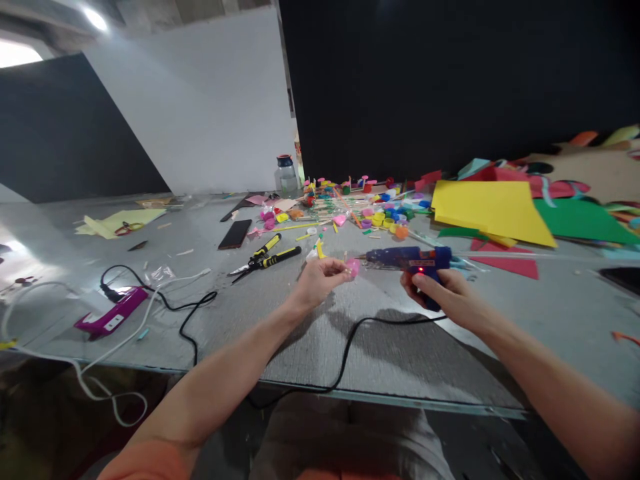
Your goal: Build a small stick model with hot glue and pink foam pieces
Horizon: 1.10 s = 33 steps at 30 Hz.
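Observation:
My right hand (443,293) grips the handle of a blue hot glue gun (407,259), its red light on and its nozzle pointing left. My left hand (320,280) pinches a small pink cap (353,267) right at the nozzle tip. A thin stick seems to rise from the cap, though it is too small to be sure. The gun's black cord (345,347) trails over the table's front edge. Both hands hover just above the grey table (300,333).
Yellow-handled pliers and scissors (267,257), a black phone (235,234), a magenta power strip (113,313) with cables, many coloured bottle caps and sticks (380,210), yellow, green and red paper sheets (493,210) at right, a jar (286,175) at the back.

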### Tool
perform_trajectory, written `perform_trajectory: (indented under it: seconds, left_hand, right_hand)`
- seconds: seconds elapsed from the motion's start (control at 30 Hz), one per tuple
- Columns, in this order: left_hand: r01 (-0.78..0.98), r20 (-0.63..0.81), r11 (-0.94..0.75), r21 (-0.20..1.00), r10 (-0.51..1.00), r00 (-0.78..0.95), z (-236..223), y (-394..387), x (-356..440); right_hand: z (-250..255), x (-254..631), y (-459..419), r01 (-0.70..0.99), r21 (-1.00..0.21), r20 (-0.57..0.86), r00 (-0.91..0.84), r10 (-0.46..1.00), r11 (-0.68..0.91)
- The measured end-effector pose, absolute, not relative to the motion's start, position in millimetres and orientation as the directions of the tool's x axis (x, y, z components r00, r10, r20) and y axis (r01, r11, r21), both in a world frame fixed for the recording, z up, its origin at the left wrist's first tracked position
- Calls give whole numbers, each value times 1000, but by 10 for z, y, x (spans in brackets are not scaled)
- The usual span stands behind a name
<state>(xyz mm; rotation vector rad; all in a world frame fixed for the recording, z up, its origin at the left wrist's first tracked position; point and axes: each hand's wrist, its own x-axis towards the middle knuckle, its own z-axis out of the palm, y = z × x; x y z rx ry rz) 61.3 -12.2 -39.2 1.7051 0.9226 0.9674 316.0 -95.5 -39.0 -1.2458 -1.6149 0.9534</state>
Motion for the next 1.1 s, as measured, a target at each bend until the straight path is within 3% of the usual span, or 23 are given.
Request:
perform_trajectory:
  seconds: [0.13,0.3,0.53,0.67,0.87,1.0,1.1]
  left_hand:
    - [359,308,-490,794,834,457,-439,-166,615]
    - [468,340,-620,630,762,552,-473,-237,640]
    - [608,378,-715,345,699,607,-549,-284,662]
    - [665,320,-722,189,686,654,-529,-319,667]
    - [614,317,-710,345,704,636,-413,-319,622]
    - [593,453,-627,505,778,436,-361,-199,586]
    - [572,457,-557,603,828,325,-381,-67,614]
  right_hand:
    - [-381,3146,-939,91,-980,167,-124,978,179]
    - [-369,3131,-913,-118,-985,134,-80,988,124]
    - [-354,3129,-914,-159,-980,130,-76,989,117]
    - [-356,3125,-916,-154,-979,145,-57,988,135]
    - [-362,3147,-909,-161,-978,147,-59,987,136]
    - [-358,3147,-902,-179,-975,142,-48,989,132]
    - [-338,3130,-901,-213,-970,133,-57,989,118]
